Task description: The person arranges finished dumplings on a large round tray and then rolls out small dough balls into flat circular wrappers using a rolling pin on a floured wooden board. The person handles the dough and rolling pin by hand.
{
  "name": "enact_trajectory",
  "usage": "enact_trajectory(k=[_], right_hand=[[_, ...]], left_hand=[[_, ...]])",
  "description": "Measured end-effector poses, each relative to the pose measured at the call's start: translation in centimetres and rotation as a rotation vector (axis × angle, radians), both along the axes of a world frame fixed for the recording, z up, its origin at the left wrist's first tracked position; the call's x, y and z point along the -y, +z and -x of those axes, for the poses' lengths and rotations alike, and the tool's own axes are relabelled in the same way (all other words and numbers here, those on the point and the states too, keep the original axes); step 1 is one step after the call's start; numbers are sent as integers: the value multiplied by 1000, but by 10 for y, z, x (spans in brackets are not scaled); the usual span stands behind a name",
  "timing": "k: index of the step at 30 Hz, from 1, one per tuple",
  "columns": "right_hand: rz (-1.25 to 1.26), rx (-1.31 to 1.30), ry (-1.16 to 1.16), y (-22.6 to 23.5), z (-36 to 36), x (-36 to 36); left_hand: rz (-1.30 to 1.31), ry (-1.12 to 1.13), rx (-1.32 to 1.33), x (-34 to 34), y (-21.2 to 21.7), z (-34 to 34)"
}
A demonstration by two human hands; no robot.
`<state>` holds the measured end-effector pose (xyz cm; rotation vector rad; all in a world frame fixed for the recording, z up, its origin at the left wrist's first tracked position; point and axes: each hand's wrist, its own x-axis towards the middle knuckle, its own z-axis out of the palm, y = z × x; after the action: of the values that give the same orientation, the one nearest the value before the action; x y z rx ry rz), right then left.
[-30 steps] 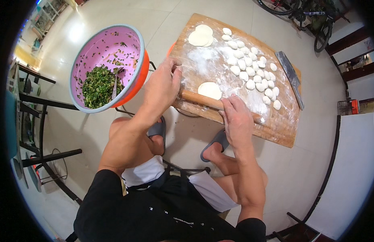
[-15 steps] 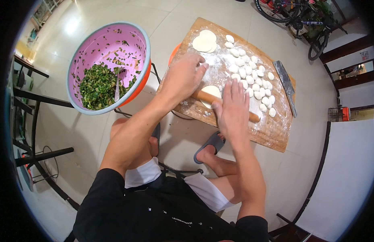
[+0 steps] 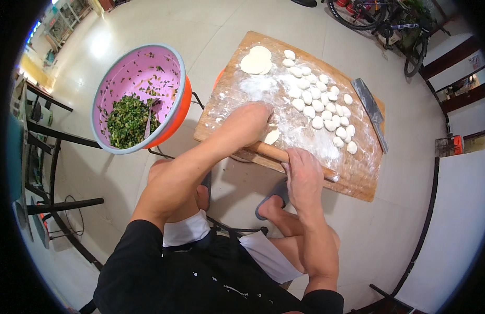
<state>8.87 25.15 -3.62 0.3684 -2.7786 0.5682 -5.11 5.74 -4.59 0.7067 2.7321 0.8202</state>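
On the floured wooden board (image 3: 352,178), my right hand (image 3: 305,170) curls over a rolling pin (image 3: 271,151) lying along the near edge. My left hand (image 3: 253,123) is closed at a flattened round of dough (image 3: 272,136), just beyond the pin's left part. The back of that hand hides its fingertips and much of the round. Several small white dough pieces (image 3: 317,105) are spread over the board's middle and right. A few thin rolled wrappers (image 3: 256,60) lie overlapping at the far left corner.
Left of the board, a pink basin (image 3: 140,65) holds chopped green filling (image 3: 128,121) and a spoon (image 3: 148,121). A dark flat blade (image 3: 369,107) rests along the board's right side. Black metal legs (image 3: 59,131) stand at left; a bicycle (image 3: 389,34) is at far right.
The rolling pin has come back toward me, off the dough. My right hand has gone from flat fingers to a curl over it. My left hand has moved down onto the dough round.
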Motion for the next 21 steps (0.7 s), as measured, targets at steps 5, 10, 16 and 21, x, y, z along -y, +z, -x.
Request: enact_trajectory(k=[5, 10, 16, 21], right_hand=[[43, -8, 0, -2, 0, -7], [30, -27, 10, 0, 2, -10], [14, -28, 17, -4, 3, -14], [29, -28, 26, -2, 0, -14]], left_hand=[[-259, -98, 66, -1, 17, 20], [-322, 417, -240, 5, 17, 65], [-186, -116, -398, -46, 2, 54], [30, -232, -387, -63, -13, 48]])
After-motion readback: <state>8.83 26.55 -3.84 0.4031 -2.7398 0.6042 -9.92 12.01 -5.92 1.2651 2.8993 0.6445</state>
